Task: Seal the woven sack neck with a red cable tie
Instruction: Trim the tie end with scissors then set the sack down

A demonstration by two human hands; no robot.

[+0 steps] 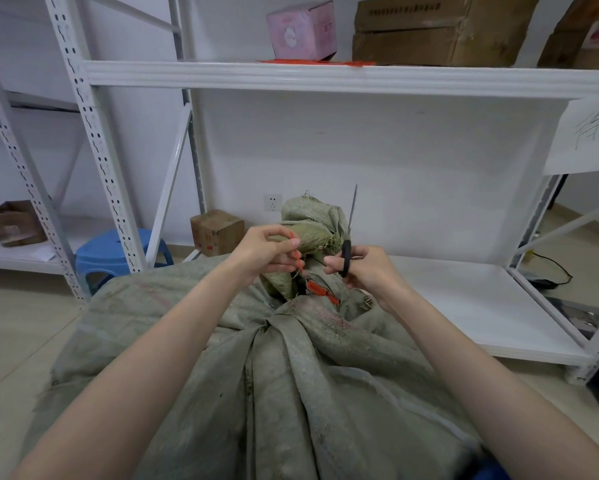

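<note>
Red cable tie [314, 288] slanting up-left, pinched in left hand [267, 251], right hand [367, 270] gripping upright scissors [345, 254]

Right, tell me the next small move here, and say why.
Probably tilt the scissors down and bring their blades to the loose tail of the red cable tie. The left hand pinches that tail beside the sack neck, while the right hand grips the scissors with blades pointing up, away from it. Trimming looks next, if the tie is tight.

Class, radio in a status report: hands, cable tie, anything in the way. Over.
Left hand pinching red cable tie at woven sack neck. Right hand gripping scissors, blades up. Nothing blocking.
</note>
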